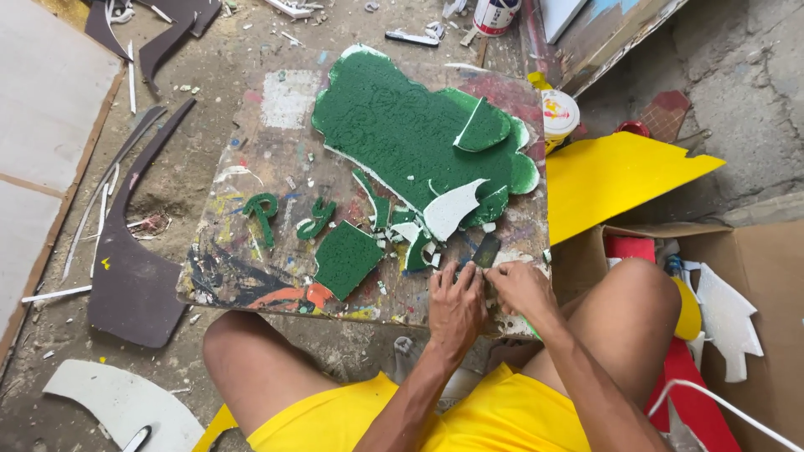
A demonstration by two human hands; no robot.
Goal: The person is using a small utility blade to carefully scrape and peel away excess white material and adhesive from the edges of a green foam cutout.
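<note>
Board: paint-stained wooden board (276,159) lies on the floor and serves as the worktop, its near edge between the seated person's knees, so both hands reach it without stretching.
Left hand: left hand (456,305) lies knuckles up at the near edge, fingers curled and pressed down, apparently steadying a small piece against the board; what lies under the fingers cannot be told.
Right hand: right hand (521,287) is closed around a dark flat blade (486,249), which points away from the body, toward the scraps.
Green sheet: large green foam sheet (410,134), white at its cut edges, lies flat across the far half of the board, beyond the hands.
Cut-outs: green block (347,258) and two small curled green pieces (289,216) lie apart to the left, clear of the blade.
Scraps: white and green offcuts (440,213) lie heaped just ahead of the blade, between it and the sheet.
Surroundings: yellow sheet (611,176) leans off the board's right side; paint tub (559,115) stands near its far corner; cardboard box (754,268) sits by the right knee; dark brown offcuts (134,276) lie on the floor to the left.
</note>
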